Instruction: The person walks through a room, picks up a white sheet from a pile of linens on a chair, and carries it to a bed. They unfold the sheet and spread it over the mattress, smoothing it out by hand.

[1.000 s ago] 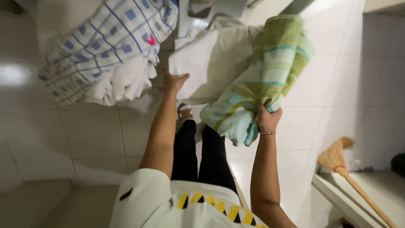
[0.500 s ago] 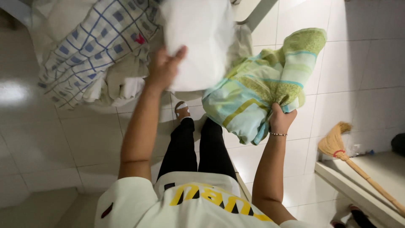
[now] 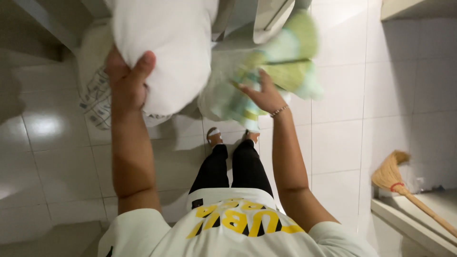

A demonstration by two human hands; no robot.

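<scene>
My left hand [image 3: 127, 81] grips a white cloth [image 3: 169, 47] and holds it up in front of me, the thumb pressed on its face. A green and yellow striped towel [image 3: 281, 62], blurred by motion, is bunched in my right hand [image 3: 263, 93], which wears a thin bracelet at the wrist. Both cloths hang above a pile of laundry. Behind the white cloth a blue-checked white cloth [image 3: 97, 100] lies in that pile, mostly hidden.
The floor is white glossy tile [image 3: 333, 143]. A straw broom [image 3: 404, 183] leans at the right by a low step [image 3: 409, 223]. A white metal frame [image 3: 273, 19] stands at the top. My feet in sandals [image 3: 214, 135] stand just below the pile.
My left hand has lifted the white cloth higher and nearer, covering the checked cloth. My right hand has swung the striped towel up and left toward the pile; it is now blurred.
</scene>
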